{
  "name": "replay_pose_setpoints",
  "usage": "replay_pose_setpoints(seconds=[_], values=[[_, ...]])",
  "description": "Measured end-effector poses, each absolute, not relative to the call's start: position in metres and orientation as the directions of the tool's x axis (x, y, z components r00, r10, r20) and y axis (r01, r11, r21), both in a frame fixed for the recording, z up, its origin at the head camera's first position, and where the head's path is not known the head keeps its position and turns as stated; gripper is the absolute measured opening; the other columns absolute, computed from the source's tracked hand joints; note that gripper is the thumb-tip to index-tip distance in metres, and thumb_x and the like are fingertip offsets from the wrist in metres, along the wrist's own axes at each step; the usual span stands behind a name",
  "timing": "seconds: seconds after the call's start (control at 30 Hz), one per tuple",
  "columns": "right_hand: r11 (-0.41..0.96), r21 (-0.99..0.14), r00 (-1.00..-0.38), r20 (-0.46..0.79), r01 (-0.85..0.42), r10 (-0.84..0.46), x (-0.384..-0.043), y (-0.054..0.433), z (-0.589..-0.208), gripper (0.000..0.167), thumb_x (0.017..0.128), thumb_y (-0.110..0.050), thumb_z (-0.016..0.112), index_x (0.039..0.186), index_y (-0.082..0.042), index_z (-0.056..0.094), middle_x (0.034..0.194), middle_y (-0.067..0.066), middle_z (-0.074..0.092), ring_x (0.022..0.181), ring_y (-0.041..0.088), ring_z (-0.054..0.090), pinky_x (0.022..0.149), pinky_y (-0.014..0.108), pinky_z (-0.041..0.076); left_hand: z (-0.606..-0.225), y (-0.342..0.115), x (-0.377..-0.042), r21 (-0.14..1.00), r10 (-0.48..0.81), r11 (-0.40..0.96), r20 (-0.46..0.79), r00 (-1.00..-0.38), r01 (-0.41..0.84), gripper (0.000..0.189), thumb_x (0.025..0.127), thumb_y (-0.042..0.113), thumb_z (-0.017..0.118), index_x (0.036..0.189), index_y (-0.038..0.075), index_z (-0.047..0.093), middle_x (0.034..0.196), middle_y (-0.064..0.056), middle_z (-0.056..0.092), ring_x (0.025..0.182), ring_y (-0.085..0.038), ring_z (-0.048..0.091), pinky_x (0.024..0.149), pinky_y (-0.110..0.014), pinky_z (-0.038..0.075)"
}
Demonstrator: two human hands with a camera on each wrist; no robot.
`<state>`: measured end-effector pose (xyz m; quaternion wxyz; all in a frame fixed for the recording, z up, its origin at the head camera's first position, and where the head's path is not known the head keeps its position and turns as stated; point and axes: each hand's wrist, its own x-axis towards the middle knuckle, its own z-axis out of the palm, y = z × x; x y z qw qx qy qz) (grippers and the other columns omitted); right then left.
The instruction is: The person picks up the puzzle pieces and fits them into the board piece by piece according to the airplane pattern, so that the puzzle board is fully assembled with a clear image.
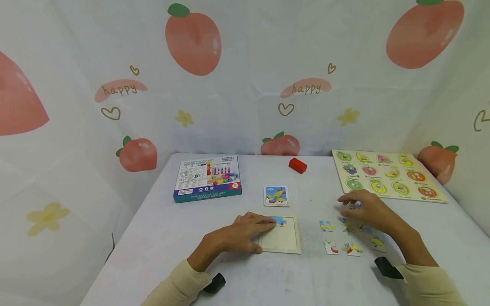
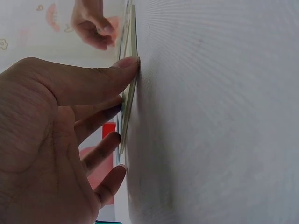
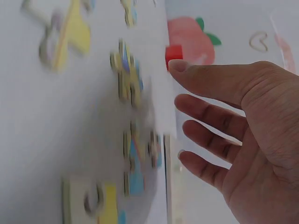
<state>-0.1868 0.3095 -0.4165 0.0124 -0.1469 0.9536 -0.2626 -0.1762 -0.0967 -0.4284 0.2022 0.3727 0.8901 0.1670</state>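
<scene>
My left hand [image 1: 245, 233] rests along the left side of a square wooden puzzle tray [image 1: 281, 242]. Its fingertips reach a blue puzzle piece [image 1: 280, 220] in the tray's far part, and the thumb [image 2: 100, 81] touches the tray's edge. Over the loose puzzle pieces on the right hovers my right hand [image 1: 367, 209], its fingers [image 3: 205, 133] relaxed and apart with nothing between them. Below it lie several pieces, among them a blue and yellow one [image 1: 327, 226] and a white and red one [image 1: 331, 247]. One piece [image 1: 356, 205] shows partly behind the fingers.
Beyond the tray lies an airplane picture card [image 1: 276, 195]. Farther back are a red block [image 1: 297, 165] and, at the left, a flat toy box [image 1: 208, 178]. A fruit puzzle board [image 1: 386, 178] takes up the back right. Behind the table hangs a peach-print cloth [image 1: 245, 85].
</scene>
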Motion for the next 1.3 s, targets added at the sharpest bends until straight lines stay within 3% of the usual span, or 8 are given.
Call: replay_pose_setpoints(seconds=[0.17,0.47,0.8,1.07,1.3], values=[[0.833,-0.5,-0.969,0.047,-0.234,-0.244,-0.185,0.327,-0.419,0.042,0.09,-0.024,0.086,0.124,-0.002,0.075,0.109,0.006,0.074,0.1,0.027,0.061,0.082,0.041,0.049,-0.428,-0.097,-0.176,0.448,0.737,0.66,-0.229,-0.636,0.603,0.074,0.097,0.027,0.074,0.164,0.027,0.043,0.169,0.015,0.035,0.15,-0.019,0.033,0.113,-0.04,0.036],[0.848,-0.504,-0.984,0.022,-0.165,-0.178,-0.185,0.344,-0.427,0.051,0.088,-0.027,0.087,0.129,0.0,0.072,0.117,0.018,0.07,0.107,0.037,0.062,0.089,0.057,0.05,-0.427,-0.097,-0.176,0.439,0.734,0.663,-0.222,-0.642,0.606,0.074,0.097,0.027,0.074,0.164,0.027,0.043,0.169,0.015,0.035,0.149,-0.02,0.033,0.113,-0.041,0.036],[0.856,-0.498,-0.988,0.003,-0.136,-0.156,-0.184,0.354,-0.432,0.052,0.09,-0.03,0.085,0.128,0.003,0.071,0.111,0.014,0.069,0.102,0.034,0.062,0.083,0.046,0.05,-0.427,-0.097,-0.175,0.442,0.729,0.669,-0.231,-0.645,0.598,0.074,0.097,0.027,0.075,0.164,0.027,0.043,0.169,0.015,0.035,0.15,-0.02,0.033,0.113,-0.04,0.036],[0.852,-0.507,-0.989,-0.003,-0.128,-0.15,-0.183,0.355,-0.433,0.044,0.093,-0.027,0.083,0.122,0.004,0.073,0.117,0.019,0.069,0.106,0.038,0.062,0.088,0.056,0.051,-0.427,-0.098,-0.175,0.447,0.732,0.663,-0.221,-0.644,0.6,0.074,0.097,0.027,0.075,0.164,0.027,0.043,0.169,0.016,0.035,0.149,-0.019,0.034,0.111,-0.039,0.036],[0.851,-0.505,-0.986,-0.01,-0.141,-0.169,-0.183,0.356,-0.433,0.042,0.093,-0.019,0.081,0.126,0.005,0.072,0.114,0.018,0.068,0.103,0.037,0.063,0.087,0.056,0.053,-0.429,-0.097,-0.175,0.437,0.732,0.665,-0.223,-0.644,0.605,0.074,0.097,0.028,0.074,0.164,0.027,0.043,0.169,0.016,0.035,0.149,-0.02,0.034,0.111,-0.039,0.037]])
